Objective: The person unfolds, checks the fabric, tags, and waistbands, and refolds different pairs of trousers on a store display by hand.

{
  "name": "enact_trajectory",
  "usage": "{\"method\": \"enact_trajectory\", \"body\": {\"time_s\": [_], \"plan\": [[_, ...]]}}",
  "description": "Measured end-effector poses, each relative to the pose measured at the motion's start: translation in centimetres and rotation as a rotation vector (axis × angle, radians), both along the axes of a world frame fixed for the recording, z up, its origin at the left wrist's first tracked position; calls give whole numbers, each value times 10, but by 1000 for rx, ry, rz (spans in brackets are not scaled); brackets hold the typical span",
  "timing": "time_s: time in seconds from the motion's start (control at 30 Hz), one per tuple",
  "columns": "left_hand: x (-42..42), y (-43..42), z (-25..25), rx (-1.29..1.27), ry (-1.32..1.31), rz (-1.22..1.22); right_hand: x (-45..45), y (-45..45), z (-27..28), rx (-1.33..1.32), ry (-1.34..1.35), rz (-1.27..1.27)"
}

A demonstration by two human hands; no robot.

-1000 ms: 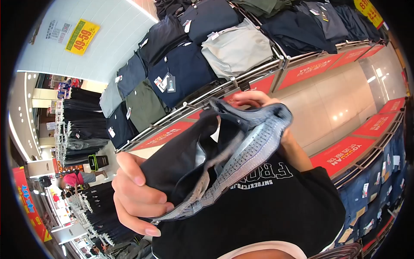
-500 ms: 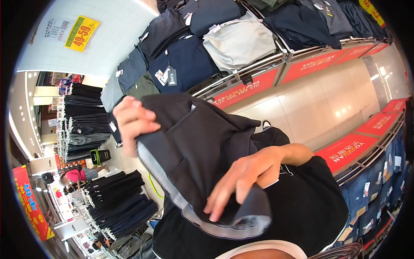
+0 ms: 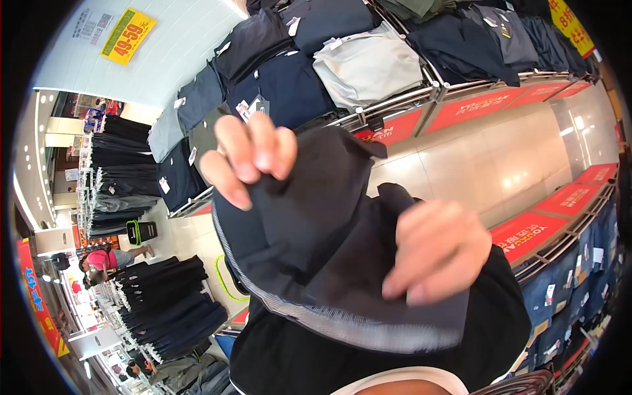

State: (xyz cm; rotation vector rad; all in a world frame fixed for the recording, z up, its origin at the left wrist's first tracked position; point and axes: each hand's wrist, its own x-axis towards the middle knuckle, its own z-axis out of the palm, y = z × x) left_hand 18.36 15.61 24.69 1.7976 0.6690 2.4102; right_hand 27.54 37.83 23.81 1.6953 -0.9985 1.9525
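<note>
A pair of dark trousers (image 3: 309, 224) hangs in front of my chest, its waistband with a grey patterned lining (image 3: 342, 324) turned toward me. My left hand (image 3: 247, 155) grips the cloth near the waistband's left end, its fingers curled over it. On the right side, my right hand (image 3: 440, 250) is closed on the trousers, fingers bent and slightly blurred by motion. The thumbs are mostly hidden. The legs of the trousers are bunched up beyond the hands.
Folded trousers, among them a pale grey pair (image 3: 368, 66), lie on a display rack ahead. Red panels (image 3: 474, 112) run below it. Jeans (image 3: 566, 283) fill a rack at right. Black trousers (image 3: 164, 283) hang at left, near a person (image 3: 105, 260) and a shopping basket (image 3: 141, 232).
My right hand has moved right and up, drawing the waistband wider. My left hand has shifted right and up, its fingers now over the cloth. The trousers have spread.
</note>
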Motion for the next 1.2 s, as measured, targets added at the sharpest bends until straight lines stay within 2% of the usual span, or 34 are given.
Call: {"method": "enact_trajectory", "body": {"time_s": [0.07,0.13,0.17,0.2,0.23,0.27,0.33,0.4,0.47,0.57,0.63,0.7,0.8,0.83,0.87,0.97,1.03,1.07,1.13,1.2], "plan": [[4,13,9,-130,44,-64,-15,0,-14,-5,-150,-314],[6,34,5,-137,67,38,-28,-1,-30,77,-332,-665],[3,42,2,-158,64,101,-37,-7,-37,83,-386,-728],[3,50,-2,-178,59,162,-49,-15,-45,23,-413,-605],[7,59,-11,-172,-8,353,-57,-23,-47,24,-358,-697],[12,65,-19,-166,-78,542,-65,-30,-51,-11,-377,-609],[19,66,-8,-331,-123,885,-73,-40,-48,-62,-445,-539],[14,71,-8,-356,-52,1125,-92,-55,-51,-178,-447,-485],[13,79,7,-364,80,1205,-108,-52,-51,-133,-358,-582],[-13,86,19,-322,359,1391,-115,-42,-46,-117,-416,-584],[-9,89,26,-504,237,1281,-112,-36,-42,-116,-448,-588],[-14,88,30,-607,279,1185,-114,-31,-41,-103,-470,-593],[-11,91,24,-610,323,1298,-116,-23,-39,-86,-499,-591],[-12,92,21,-575,189,1167,-116,-22,-39,-82,-509,-589],[-12,91,19,-572,189,1166,-118,-21,-39,-77,-510,-589],[-7,87,23,-692,120,1140,-119,-18,-38,-54,-534,-587],[2,85,37,-809,208,1231,-119,-14,-37,-30,-549,-590],[0,84,35,-807,208,1228,-118,-11,-35,-10,-558,-585],[-7,80,21,-1092,51,1105,-118,-2,-34,61,-586,-588],[-19,78,3,-1053,41,1048,-112,11,-27,236,-633,-592]]}}
